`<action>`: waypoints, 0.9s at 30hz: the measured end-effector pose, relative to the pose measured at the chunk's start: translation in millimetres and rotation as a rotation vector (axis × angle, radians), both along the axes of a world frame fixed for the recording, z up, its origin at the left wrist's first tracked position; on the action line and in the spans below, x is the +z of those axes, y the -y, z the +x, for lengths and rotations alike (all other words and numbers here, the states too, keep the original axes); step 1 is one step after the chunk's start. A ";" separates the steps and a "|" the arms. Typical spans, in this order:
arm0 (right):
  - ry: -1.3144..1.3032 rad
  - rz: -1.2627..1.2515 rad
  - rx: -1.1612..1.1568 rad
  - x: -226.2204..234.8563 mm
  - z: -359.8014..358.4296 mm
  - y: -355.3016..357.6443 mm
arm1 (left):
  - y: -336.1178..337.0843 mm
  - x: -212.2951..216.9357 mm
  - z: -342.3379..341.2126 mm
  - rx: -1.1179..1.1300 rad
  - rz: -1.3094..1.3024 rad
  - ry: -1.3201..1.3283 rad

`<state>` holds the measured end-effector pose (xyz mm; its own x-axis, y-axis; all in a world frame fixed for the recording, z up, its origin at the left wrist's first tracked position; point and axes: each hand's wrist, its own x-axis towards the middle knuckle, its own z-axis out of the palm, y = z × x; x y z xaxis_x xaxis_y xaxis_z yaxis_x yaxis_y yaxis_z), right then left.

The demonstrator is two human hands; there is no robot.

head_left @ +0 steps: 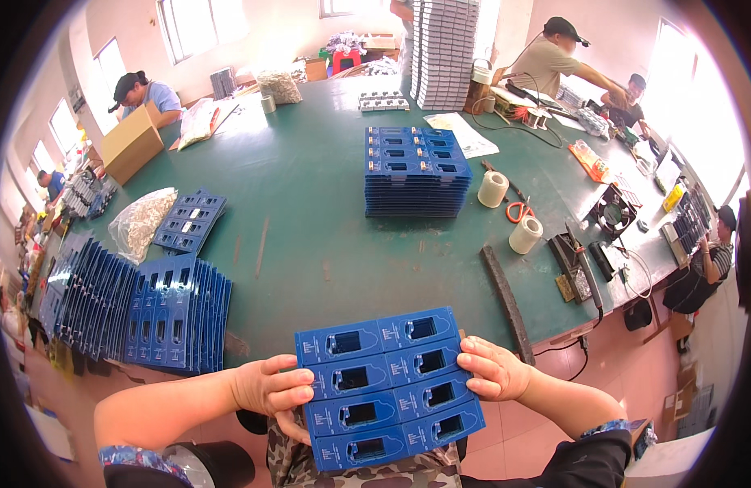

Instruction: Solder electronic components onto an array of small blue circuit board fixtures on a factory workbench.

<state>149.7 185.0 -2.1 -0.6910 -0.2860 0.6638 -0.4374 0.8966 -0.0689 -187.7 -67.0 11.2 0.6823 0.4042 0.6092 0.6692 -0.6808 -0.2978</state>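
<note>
A blue circuit board panel, divided into several units with dark rectangular windows, is held up in front of me over the table's near edge. My left hand grips its left edge, fingers on the face and thumb low at the side. On the opposite edge my right hand clasps the panel with its fingertips on the front. A neat stack of similar blue panels sits beyond it, with small brass-coloured parts on the top one. Many more blue panels stand on edge in rows at the left.
On the green table, a dark metal bar lies right of me. Tape rolls, orange-handled scissors, a soldering iron stand and a small fan are beyond. A bag of pale parts lies left. Other people work around the table.
</note>
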 end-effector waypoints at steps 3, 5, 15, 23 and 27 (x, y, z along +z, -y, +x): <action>0.002 -0.004 -0.015 -3.0 0.9 2.0 | 0.4 -6.7 -0.7 -0.006 0.029 -0.015; 0.014 -0.001 -0.008 -3.3 1.0 1.5 | 2.5 -9.2 -0.1 -0.006 0.022 -0.008; 0.003 0.020 -0.006 0.9 0.3 1.4 | 14.0 18.8 -1.4 0.014 -0.171 -0.013; -0.008 0.010 0.006 -3.0 -0.3 2.9 | 16.2 62.3 11.0 -0.014 -0.422 0.175; -0.005 -0.004 0.023 -0.6 -1.5 3.7 | 11.2 81.9 21.1 -0.024 -0.439 0.221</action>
<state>148.2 181.3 -2.7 -0.6812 -0.2989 0.6683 -0.4579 0.8862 -0.0703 -166.7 -78.3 93.1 0.5682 0.6410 0.5161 0.6665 -0.7263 0.1683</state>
